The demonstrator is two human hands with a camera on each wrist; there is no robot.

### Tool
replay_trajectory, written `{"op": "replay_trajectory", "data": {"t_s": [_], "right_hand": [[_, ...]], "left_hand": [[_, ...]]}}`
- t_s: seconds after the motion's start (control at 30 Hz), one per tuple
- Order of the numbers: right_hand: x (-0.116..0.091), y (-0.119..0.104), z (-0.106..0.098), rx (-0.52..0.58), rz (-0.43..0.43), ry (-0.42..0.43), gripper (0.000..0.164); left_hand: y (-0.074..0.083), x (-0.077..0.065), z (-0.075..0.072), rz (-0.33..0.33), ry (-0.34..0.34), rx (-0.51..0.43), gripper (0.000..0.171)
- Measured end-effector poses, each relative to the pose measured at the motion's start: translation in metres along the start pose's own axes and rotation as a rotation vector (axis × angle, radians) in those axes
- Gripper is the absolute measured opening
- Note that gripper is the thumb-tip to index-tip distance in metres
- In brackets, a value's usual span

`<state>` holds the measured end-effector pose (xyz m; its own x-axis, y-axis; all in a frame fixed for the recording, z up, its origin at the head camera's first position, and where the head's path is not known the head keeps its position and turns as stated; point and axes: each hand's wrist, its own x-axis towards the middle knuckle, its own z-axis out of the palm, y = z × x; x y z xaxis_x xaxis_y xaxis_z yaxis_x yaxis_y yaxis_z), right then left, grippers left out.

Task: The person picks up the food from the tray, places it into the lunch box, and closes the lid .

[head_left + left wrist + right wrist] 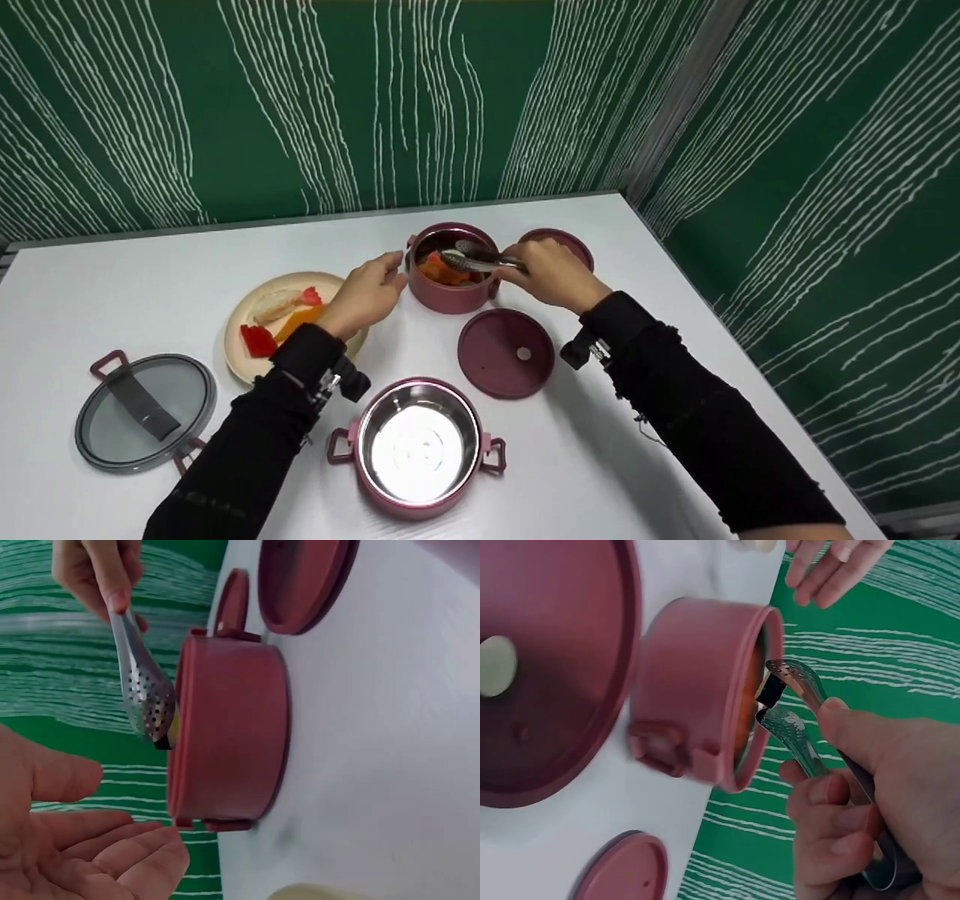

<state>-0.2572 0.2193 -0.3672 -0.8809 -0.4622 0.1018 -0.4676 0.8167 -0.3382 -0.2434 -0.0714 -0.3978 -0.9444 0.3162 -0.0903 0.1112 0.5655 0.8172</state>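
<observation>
My right hand (551, 274) grips a pair of metal tongs (795, 739) with perforated tips. Between the tips sits a small dark piece (771, 690), right at the mouth of a dark pink pot (452, 298). Orange and red food pieces (442, 270) lie inside this pot. My left hand (367, 294) holds nothing; its fingers are extended close to the pot's left side, as the left wrist view shows too. Below the left forearm, a cream plate (234, 341) carries a shrimp-shaped piece (276, 304), a red piece (258, 340) and an orange piece (298, 322).
A second pink pot (364, 480) with a shiny steel inside stands at the front. One maroon lid (495, 360) lies between the pots, another (577, 247) behind my right hand. At left rests a grey translucent lid (142, 409) with handles. Green walls border the white table.
</observation>
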Motion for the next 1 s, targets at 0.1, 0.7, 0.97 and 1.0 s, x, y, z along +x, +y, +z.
{"op": "replay_trajectory", "data": {"t_s": [0.1,0.7,0.97,1.0], "right_hand": [[0.000,0.005,0.006,-0.023,0.009,-0.014,0.026],[0.000,0.015,0.008,-0.012,0.078,-0.045,0.029],[0.001,0.014,0.013,0.000,0.022,-0.051,0.029],[0.001,0.013,0.014,-0.002,0.015,-0.049,0.029]], "left_hand": [[-0.002,0.009,0.008,0.028,0.035,0.049,0.055],[-0.004,0.028,0.024,0.074,0.019,0.171,0.055],[-0.004,0.028,0.023,0.061,-0.003,0.170,0.056],[-0.004,0.028,0.023,0.059,-0.008,0.173,0.056]]}}
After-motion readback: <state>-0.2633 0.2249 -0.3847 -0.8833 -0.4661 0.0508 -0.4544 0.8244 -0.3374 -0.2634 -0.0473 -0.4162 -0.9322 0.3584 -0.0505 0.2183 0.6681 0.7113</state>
